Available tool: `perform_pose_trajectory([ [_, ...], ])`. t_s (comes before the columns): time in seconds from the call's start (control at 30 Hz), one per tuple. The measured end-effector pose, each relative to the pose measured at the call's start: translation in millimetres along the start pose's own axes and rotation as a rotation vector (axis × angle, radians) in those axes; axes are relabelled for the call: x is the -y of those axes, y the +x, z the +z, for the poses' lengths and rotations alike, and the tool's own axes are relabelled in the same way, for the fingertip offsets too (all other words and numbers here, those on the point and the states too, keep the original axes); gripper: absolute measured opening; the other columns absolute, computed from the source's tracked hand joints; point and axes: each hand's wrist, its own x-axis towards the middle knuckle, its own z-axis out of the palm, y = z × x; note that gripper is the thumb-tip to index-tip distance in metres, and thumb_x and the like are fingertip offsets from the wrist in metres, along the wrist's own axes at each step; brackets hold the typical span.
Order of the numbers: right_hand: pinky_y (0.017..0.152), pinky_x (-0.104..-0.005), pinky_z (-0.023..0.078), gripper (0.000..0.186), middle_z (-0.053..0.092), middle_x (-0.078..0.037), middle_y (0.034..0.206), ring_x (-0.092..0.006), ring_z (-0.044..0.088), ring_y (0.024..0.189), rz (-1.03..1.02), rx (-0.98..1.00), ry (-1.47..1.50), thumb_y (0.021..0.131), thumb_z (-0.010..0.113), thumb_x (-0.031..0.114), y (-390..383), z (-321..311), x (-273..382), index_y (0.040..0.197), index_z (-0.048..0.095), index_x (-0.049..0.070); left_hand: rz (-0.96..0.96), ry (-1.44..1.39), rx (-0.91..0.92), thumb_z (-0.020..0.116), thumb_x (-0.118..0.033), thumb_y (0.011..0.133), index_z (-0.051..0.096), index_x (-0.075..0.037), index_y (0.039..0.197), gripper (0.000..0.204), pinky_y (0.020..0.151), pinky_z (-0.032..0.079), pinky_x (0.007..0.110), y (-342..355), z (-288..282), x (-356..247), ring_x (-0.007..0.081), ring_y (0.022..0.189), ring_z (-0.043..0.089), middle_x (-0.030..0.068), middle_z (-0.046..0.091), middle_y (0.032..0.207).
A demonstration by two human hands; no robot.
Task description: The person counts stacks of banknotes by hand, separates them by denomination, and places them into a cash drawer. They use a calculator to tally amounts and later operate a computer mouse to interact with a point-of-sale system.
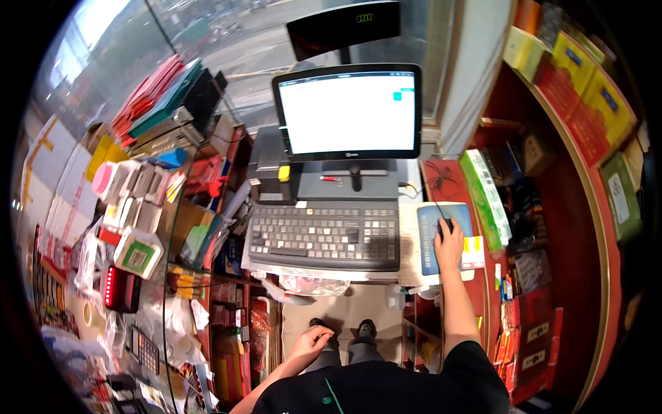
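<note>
My right hand (448, 245) rests closed over a dark computer mouse (446, 225) on a blue mouse pad (427, 241), to the right of the keyboard. Low in front of my body, my left hand (313, 343) hangs with its fingers curled in and touches nothing on the counter; whether anything is inside them is hidden. Between and beyond the hands lies a wide dark keyboard (324, 236) with some pale keys. Behind it stands a lit monitor (350, 114) with a mostly white screen. A black box-shaped device (271, 181) with a yellow piece on top sits left of the monitor's foot.
A glass-topped counter on the left carries a calculator (145, 350), a scan-code stand (138, 254) and a red-lit device (121, 288). Folders (162, 103) pile up at the far left. Shelves (527, 228) with boxes line the right. A second display (343, 31) stands behind the monitor.
</note>
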Motion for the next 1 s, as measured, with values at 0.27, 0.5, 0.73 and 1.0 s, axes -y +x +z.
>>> perform_pose_trajectory([
  [0.27, 0.086, -0.0427, 0.045, 0.041, 0.051, -0.014, 0.127, -0.0343, 0.052, 0.102, 0.048, -0.125, -0.09, 0.078, 0.068, 0.019, -9.4, -0.8, -9.6, 0.118, 0.062, 0.017, -0.002, -0.063, 0.001, 0.059, -0.014, 0.088, 0.066, -0.003, 0.098, 0.015, 0.07, 0.048, 0.03, 1.4, 3.2, 35.8, 0.0192, 0.078, 0.061, 0.0098, 0.065, 0.087],
  [0.5, 0.088, -0.0408, 0.045, 0.04, 0.051, -0.014, 0.127, -0.0338, 0.052, 0.103, 0.085, -0.152, -0.069, 0.078, 0.069, 0.022, -0.3, 10.8, -7.4, 0.117, 0.063, 0.018, -0.038, -0.044, 0.02, 0.058, -0.013, 0.091, 0.065, 0.001, 0.096, 0.016, 0.073, 0.049, 0.026, -2.6, -1.5, 46.3, 0.0127, 0.079, 0.063, 0.0074, 0.068, 0.084],
  [0.73, 0.088, -0.0424, 0.045, 0.04, 0.051, -0.015, 0.125, -0.0358, 0.051, 0.104, 0.086, -0.151, -0.028, 0.078, 0.07, 0.019, 5.6, 13.2, -4.6, 0.117, 0.063, 0.016, -0.078, -0.101, 0.021, 0.057, -0.013, 0.092, 0.064, 0.002, 0.097, 0.016, 0.073, 0.048, 0.024, -5.0, 3.2, 63.9, 0.0114, 0.079, 0.062, 0.0064, 0.067, 0.084],
  [1.0, 0.089, -0.0412, 0.045, 0.04, 0.05, -0.016, 0.126, -0.0351, 0.05, 0.105, 0.11, -0.171, -0.044, 0.078, 0.07, 0.019, 6.1, 12.9, -6.0, 0.117, 0.062, 0.014, -0.066, -0.104, -0.001, 0.058, -0.013, 0.092, 0.064, 0.001, 0.096, 0.016, 0.072, 0.048, 0.025, -4.7, 7.5, 59.1, 0.0115, 0.077, 0.062, 0.0063, 0.067, 0.083],
])
